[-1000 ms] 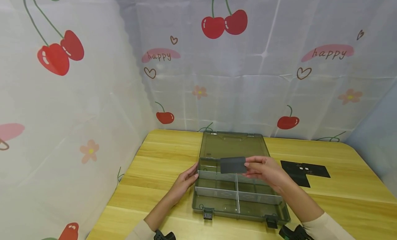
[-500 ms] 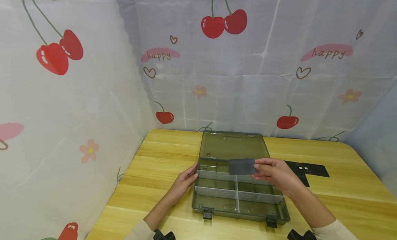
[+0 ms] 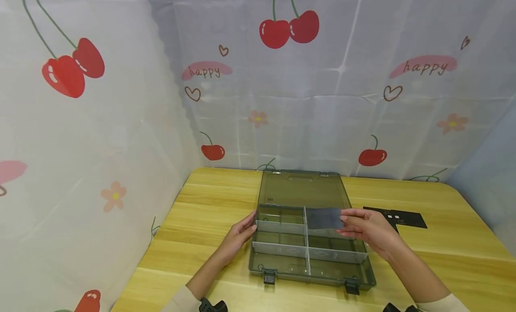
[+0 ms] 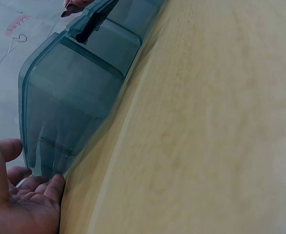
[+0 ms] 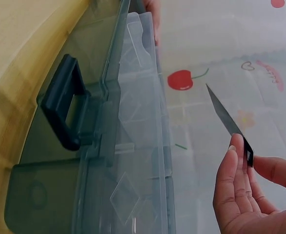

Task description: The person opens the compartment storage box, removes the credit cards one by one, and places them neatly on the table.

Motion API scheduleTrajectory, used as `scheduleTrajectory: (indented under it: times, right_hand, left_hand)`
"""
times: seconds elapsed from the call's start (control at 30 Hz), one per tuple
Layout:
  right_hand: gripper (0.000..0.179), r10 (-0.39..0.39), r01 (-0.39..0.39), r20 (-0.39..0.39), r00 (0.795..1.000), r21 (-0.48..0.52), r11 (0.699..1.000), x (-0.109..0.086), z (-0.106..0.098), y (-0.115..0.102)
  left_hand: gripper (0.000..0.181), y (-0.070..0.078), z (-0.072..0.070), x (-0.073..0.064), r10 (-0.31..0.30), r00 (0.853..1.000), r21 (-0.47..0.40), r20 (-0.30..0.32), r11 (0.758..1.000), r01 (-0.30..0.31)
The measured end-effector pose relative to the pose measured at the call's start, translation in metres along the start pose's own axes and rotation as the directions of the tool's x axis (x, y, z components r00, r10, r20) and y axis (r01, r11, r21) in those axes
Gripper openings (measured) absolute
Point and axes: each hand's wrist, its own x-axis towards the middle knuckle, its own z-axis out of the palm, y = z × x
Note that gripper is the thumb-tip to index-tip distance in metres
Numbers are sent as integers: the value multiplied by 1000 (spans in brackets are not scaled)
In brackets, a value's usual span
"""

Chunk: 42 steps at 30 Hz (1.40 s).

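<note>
A smoky-green plastic compartment box (image 3: 307, 279) lies with its lid (image 3: 304, 191) open toward the back. Above its back right compartment, my right hand (image 3: 372, 229) pinches a dark card (image 3: 324, 219) by the right edge. From the side, in the right wrist view, that card (image 5: 224, 114) appears as a thin tilted sheet between thumb and fingers, apart from the box. At the box's left side rests my left hand (image 3: 238, 238), fingers extended against the wall. The left wrist view has its thumb and fingertips touching the corner of the box (image 4: 74, 92).
Right of the box, several black cards (image 3: 411, 219) with small white squares overlap on the wooden table (image 3: 217, 191), partly behind the right hand. Two dark latches, one of them the left latch (image 3: 269, 276), hang from the box's front. A cherry-print curtain (image 3: 314, 92) hangs behind.
My right hand has moved right with the dark card, from over the middle of the box's back row to over the right compartment. The left hand has stayed at the box's side.
</note>
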Motion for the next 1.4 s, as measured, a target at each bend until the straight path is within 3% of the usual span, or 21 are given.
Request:
scheduleTrajectory:
  times: [0.2,0.6,0.97,1.4]
  right_hand:
    - [49,2,-2,-17,1000,-3,1000,-3,-9,3]
    - [24,8,-7,-36,999,43,999,-10,-27,7]
    - [17,6,1,-67,998,108,994,-20,-46,8]
    - [23,6,8,-92,996,152,988,-29,-69,13]
  left_hand:
    - [60,0,0,1,3,1000,7,1,1000,-3]
    - [61,1,0,0,12,1000,15,2,1000,-12]
    - [61,1,0,0,-8,1000,-2,-1,1000,8]
    - [60,-1,0,1,-12,1000,-12,-5,1000,12]
